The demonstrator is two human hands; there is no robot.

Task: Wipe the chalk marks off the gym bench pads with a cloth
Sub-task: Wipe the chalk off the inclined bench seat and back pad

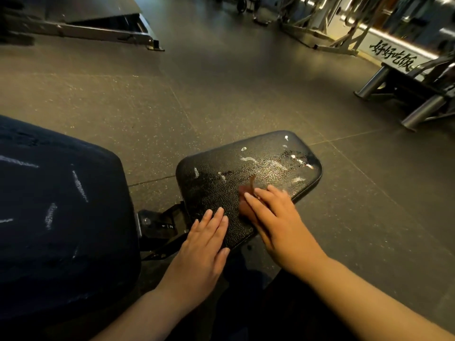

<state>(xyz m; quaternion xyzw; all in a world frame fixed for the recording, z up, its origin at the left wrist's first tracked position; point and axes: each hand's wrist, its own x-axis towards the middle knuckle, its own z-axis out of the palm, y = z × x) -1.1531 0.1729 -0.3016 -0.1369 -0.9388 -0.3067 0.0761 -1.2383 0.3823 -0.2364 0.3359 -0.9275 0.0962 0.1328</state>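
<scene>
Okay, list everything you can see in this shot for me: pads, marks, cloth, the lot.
seat pad: one, black, centre
back pad: one, dark, left
chalk marks: many, white, on both pads; on the seat pad mostly the far half
cloth: one, reddish-brown, on the seat pad under the right hand
adjustment bracket: one, black, between the pads
floor: dark speckled tiles, all around
gym machines: several, metal, right and top
sign: one, white with black characters, top right
left hand: flat on the seat pad's near edge
right hand: fingers straight, pressing the cloth
</scene>
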